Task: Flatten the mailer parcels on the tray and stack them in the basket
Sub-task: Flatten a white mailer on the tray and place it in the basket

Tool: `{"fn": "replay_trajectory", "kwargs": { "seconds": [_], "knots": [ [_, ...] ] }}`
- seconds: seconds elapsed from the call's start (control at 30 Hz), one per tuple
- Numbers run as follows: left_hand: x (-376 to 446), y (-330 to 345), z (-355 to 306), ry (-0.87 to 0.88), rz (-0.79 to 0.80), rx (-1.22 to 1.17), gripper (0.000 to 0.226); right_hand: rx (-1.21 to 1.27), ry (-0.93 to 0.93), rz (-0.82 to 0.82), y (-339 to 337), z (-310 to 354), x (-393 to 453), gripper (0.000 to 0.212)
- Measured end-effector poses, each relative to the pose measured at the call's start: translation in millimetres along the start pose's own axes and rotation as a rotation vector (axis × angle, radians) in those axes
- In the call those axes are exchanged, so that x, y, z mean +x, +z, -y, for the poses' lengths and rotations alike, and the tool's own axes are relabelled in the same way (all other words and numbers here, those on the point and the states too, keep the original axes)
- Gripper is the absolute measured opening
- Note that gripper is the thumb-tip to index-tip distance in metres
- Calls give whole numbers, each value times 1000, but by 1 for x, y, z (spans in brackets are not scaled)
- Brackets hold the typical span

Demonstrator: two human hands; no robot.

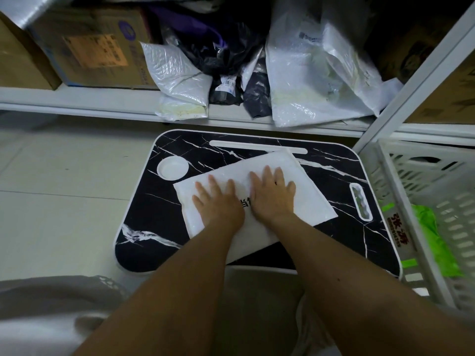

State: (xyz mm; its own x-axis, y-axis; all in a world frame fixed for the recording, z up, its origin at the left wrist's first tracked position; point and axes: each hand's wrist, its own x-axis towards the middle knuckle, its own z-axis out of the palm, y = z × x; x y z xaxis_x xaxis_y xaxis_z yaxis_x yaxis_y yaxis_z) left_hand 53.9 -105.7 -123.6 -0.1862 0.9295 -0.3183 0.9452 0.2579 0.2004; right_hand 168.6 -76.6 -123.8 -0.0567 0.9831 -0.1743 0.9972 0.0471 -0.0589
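A white padded mailer point(305, 199) lies at an angle on the black marble-patterned tray point(144, 242). My left hand point(218, 204) and my right hand point(272, 196) press flat on it side by side, fingers straight and spread. Black print on the mailer shows between the two hands. The white slatted basket point(408, 199) stands at the tray's right edge, with a bright green mailer point(434, 240) lying in it.
A white shelf point(102, 101) behind the tray carries several white and black mailers point(308, 73) and a cardboard box point(95, 44). A white shelf post point(411, 80) slants down toward the basket. Pale floor tiles point(64, 188) lie left of the tray.
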Motion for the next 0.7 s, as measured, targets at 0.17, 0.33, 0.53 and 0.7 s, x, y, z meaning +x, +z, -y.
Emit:
{"fn": "replay_trajectory", "kwargs": {
  "seconds": [0.17, 0.33, 0.53, 0.7],
  "knots": [
    [22, -8, 13, 110, 97, 96, 57, -60, -115, 214, -6, -13, 33, 61],
    [25, -7, 12, 4, 109, 86, 95, 49, 129, 269, -4, -19, 34, 83],
    [2, 3, 8, 12, 27, 29, 99, 89, 324, 171, -3, -8, 15, 76],
    [-16, -4, 21, 382, 197, 236, 122, 76, 87, -44, 9, -1, -26, 61]
  ]
}}
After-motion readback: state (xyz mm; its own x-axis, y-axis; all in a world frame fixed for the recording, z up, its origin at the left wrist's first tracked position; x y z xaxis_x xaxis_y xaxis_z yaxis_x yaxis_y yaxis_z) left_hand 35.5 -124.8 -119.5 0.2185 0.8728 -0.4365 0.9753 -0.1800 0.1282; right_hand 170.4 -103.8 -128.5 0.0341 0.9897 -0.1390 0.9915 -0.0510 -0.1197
